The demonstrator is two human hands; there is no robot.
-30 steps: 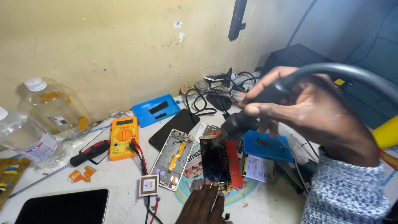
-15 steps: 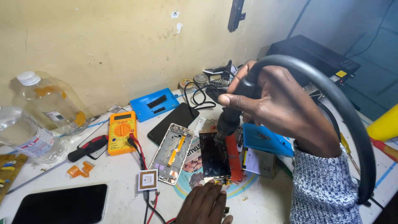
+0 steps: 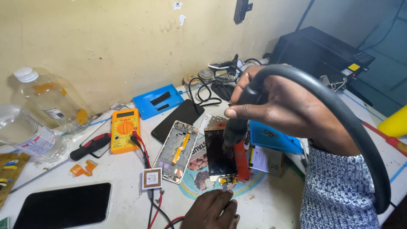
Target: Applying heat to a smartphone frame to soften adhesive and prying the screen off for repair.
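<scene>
The right hand [image 3: 288,110] has its fingers clamped around a black hot-air tool [image 3: 237,127] with a thick black hose [image 3: 356,127] looping over the wrist; the nozzle points down at the top edge of a dark phone screen [image 3: 218,152] lying at the middle of the white table [image 3: 123,186]. The left hand [image 3: 212,210] rests on the table just below the screen, fingers together, near its lower edge. An open phone frame [image 3: 177,150] lies just left of the screen. A small square white tag [image 3: 151,178] sits below that frame. A white label with a yellow edge [image 3: 265,159] lies right of the screen, under a blue plastic case [image 3: 271,138]. Further left stand a yellow multimeter [image 3: 125,129] and two clear plastic bottles [image 3: 46,99], the rear one white-capped with a white label, contents clear.
</scene>
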